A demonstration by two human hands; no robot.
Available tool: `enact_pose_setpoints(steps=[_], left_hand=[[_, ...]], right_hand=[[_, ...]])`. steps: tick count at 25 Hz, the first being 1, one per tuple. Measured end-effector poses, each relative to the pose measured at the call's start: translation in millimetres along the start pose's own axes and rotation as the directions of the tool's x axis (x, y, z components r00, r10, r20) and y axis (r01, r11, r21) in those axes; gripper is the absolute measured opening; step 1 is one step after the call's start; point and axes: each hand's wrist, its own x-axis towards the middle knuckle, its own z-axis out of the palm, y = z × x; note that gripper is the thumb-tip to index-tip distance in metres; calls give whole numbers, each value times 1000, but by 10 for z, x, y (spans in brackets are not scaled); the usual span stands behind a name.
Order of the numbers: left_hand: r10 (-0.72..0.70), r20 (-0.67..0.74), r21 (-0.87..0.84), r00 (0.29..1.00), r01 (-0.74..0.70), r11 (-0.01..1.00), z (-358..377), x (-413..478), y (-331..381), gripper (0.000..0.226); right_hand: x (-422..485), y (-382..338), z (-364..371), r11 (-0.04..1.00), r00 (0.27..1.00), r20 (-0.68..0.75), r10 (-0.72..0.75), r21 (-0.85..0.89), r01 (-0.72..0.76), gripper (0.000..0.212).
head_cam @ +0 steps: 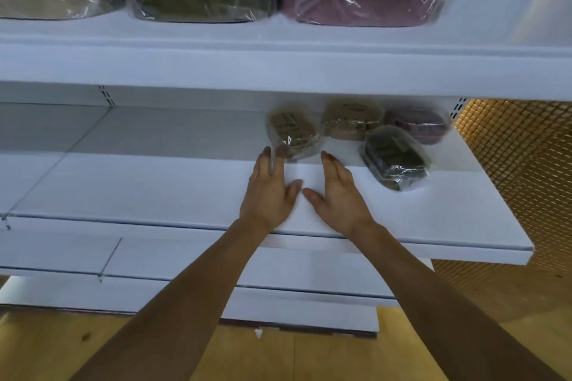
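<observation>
**Both hands closed in on the tan wrapped box**

Both arms stretched in over the white shelf [154, 189]. The left hand [267, 192] and right hand [339, 195] lay flat, fingers straight, gripping nothing. The left fingertips [280, 153] reached the near edge of the tan wrapped box [292, 130], which sat mid-shelf just beyond them; contact could not be told. It looked light and rigid, though its loose clear film would likely slip, so a hold on the two long sides seemed best. Further right lay a dark green box [394, 158], a second tan box [351, 119] and a purple box [418, 124]
</observation>
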Motion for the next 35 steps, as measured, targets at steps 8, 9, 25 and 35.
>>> enact_pose_setpoints(steps=[8, 9, 25, 35], left_hand=[[44, -123, -94, 991, -56, 994, 0, 354, -117, 67], [74, -132, -86, 988, -86, 993, 2, 340, -124, 67], [-23, -52, -324, 998, 5, 946, -72, 128, -174, 94], [-2, 40, -518, 999, 23, 855, -323, -608, 13, 83]], right_hand=[[559, -29, 167, 998, 998, -43, 45, 41, -43, 110], [586, -24, 188, 999, 997, -63, 48, 21, -47, 111], [115, 75, -3, 982, 990, -138, 30, 191, -3, 67], [-822, 46, -281, 973, 997, -15, -70, 220, 72, 88]])
